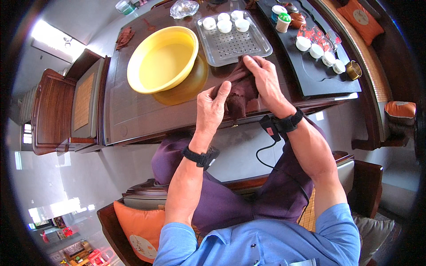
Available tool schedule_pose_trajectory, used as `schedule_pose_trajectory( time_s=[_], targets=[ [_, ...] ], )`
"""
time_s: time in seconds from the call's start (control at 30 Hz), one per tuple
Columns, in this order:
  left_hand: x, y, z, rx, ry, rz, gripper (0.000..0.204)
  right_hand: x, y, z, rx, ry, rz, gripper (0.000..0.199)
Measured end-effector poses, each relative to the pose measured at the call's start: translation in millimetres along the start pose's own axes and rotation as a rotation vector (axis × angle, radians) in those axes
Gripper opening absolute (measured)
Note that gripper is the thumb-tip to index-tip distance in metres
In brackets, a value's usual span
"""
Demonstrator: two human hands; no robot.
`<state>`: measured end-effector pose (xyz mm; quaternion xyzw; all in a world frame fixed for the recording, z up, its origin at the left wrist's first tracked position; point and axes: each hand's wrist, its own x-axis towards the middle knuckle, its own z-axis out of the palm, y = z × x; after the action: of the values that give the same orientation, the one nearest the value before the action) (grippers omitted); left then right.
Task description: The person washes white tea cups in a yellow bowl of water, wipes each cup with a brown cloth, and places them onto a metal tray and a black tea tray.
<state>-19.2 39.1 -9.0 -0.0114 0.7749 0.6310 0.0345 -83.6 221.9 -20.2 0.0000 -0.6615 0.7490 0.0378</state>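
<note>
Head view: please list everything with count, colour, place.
Table: 1, brown, centre
Basin: 1, yellow, table's left
Metal tray: 1, silver, beside basin
Tea tray: 1, black, table's right
Cups: at least 9, white, both trays
Green-lidded jar: 1, pale, tea tray
Teapot: 1, brown, beside jar
Rag: 1, brown, table's far left
Cushions: at least 3, orange, both sides
Chair: 1, brown, left
Cloth: 1, dark brown, near table edge
Wristbands: 2, black, wrists
Left hand: 1, bare, holding cloth
Right hand: 1, bare, holding cloth
</note>
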Motion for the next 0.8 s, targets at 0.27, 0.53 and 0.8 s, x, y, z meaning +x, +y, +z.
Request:
schedule_pose_trajectory(
  time_s=[0.27, 0.53, 0.8],
  targets=[
    [2, -6, 2, -0.569, -0.225, 0.076, 0.028, 8, -27, -30, 0.374, 0.211, -0.08, 0.03],
    [4, -15, 5, -0.389, -0.091, 0.148, 0.012, -34, -11, 14, -0.295, -0.385, -0.441, 0.032],
    [-1, -2, 4, 0.499, -0.027, 0.724, 0.015, -17, 10, 17, -0.047, -0.245, 0.134, 0.043]
  ],
)
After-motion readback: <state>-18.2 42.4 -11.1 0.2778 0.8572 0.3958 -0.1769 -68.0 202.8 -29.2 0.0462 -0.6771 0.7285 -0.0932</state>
